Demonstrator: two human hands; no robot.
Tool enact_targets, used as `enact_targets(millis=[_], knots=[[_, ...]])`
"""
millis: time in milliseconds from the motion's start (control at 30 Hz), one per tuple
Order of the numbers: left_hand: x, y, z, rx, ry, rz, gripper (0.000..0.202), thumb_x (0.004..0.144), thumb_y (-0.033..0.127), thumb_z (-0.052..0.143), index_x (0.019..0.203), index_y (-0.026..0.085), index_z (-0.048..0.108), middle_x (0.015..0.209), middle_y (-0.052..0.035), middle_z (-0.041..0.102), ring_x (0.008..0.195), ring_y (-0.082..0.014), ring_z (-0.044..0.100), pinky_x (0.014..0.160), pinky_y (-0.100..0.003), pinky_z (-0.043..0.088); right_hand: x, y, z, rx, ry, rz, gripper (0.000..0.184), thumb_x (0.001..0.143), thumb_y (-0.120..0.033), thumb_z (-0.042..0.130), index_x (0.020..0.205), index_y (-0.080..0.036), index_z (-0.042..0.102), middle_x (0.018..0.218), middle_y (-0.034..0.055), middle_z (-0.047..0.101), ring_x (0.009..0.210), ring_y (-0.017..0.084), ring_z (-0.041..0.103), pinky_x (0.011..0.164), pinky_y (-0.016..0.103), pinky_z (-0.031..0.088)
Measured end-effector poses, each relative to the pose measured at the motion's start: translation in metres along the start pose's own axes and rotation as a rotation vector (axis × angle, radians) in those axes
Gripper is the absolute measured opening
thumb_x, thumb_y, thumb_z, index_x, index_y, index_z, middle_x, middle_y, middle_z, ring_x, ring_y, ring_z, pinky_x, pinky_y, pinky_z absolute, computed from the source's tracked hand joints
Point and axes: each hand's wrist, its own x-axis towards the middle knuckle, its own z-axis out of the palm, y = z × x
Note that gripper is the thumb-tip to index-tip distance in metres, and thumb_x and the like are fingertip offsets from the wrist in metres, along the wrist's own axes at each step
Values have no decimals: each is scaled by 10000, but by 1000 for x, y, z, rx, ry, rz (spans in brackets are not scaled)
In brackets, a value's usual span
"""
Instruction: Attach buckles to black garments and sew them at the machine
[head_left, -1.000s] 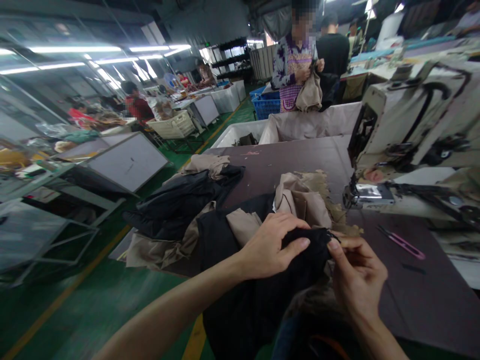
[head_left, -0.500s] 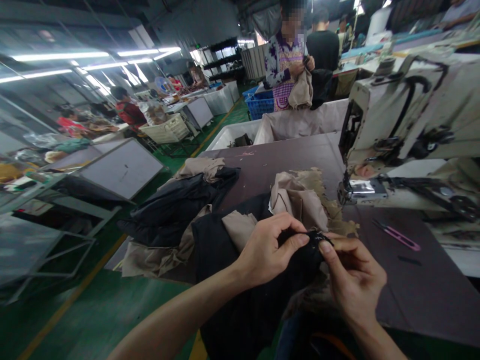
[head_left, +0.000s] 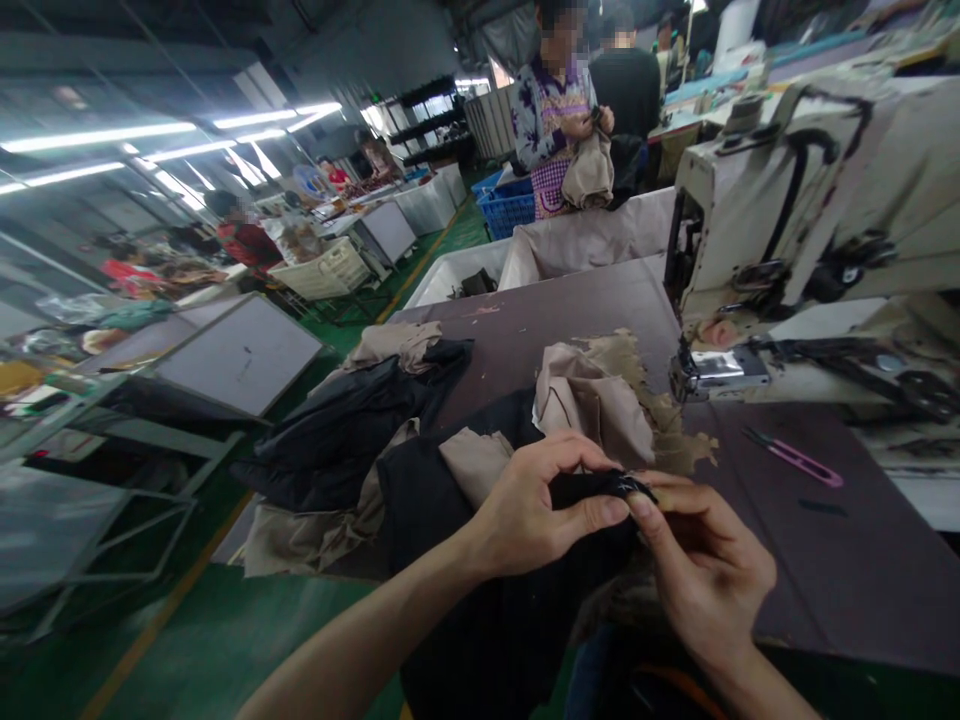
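Left hand (head_left: 541,512) and right hand (head_left: 709,566) pinch black cloth (head_left: 592,488).
We note fingers (head_left: 600,510) pressed together; crumpled beige fabric (head_left: 592,405) lies behind them on the bench (head_left: 847,570).

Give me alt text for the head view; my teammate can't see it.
The left hand and right hand pinch a fold of black fabric over a dark worktable, with crumpled tan fabric beside them. An industrial sewing machine stands to the right, with pink thread snips near it. A co-worker beyond the table holds tan cloth.
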Motion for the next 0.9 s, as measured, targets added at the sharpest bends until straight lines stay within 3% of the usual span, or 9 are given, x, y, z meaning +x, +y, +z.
enact_targets(millis=[167, 267, 467, 600, 733, 900], knots=[[1, -8, 2, -109, 45, 9, 178, 830, 266, 707, 922, 146, 612, 1014, -60, 642, 968, -167, 594, 857, -304, 432, 1, -1, 0, -24, 8, -57, 166, 799, 14, 679, 865, -139, 678, 921, 48, 702, 884, 131, 681, 821, 208, 557], [1, -10, 0, -147, 14, -7, 161, 845, 259, 686, 911, 154, 584, 1000, -53, 645, 937, -160, 589, 833, -301, 432, 2, 0, -1, -16, -9, -72, 163, 798, 21, 674, 858, -130, 669, 908, 56, 699, 887, 146, 681, 813, 233, 561], [0, -4, -4, 90, -11, -29, 206, 847, 300, 681, 960, 170, 570, 915, -28, 579, 859, -149, 536, 789, -292, 421, -3, 4, -4, -70, -14, -172, 236, 766, 66, 671, 904, -125, 676, 929, 76, 701, 888, 181, 686, 800, 302, 571], [-3, -5, -5, 199, -57, 167, 248, 830, 282, 708, 1012, 171, 584, 925, -45, 602, 919, -172, 522, 857, -325, 421, -3, 1, -9, -132, -86, -352, 321, 749, 93, 651, 984, -124, 678, 956, 87, 713, 875, 197, 702, 731, 320, 603], [-7, -15, -5, 210, -55, 370, 223, 808, 275, 729, 893, 157, 560, 861, -55, 615, 912, -185, 538, 880, -361, 453, -7, 1, -20, -222, -240, -502, 375, 734, 97, 633, 1043, -114, 664, 991, 106, 732, 927, 229, 717, 734, 338, 636], [-15, -29, -4, 221, -5, 548, 139, 849, 237, 667, 916, 154, 579, 893, -85, 618, 981, -211, 597, 897, -372, 522, -24, 11, -32, -352, -292, -450, 439, 783, 64, 610, 1158, -160, 655, 1044, 59, 744, 936, 209, 730, 828, 330, 645]])
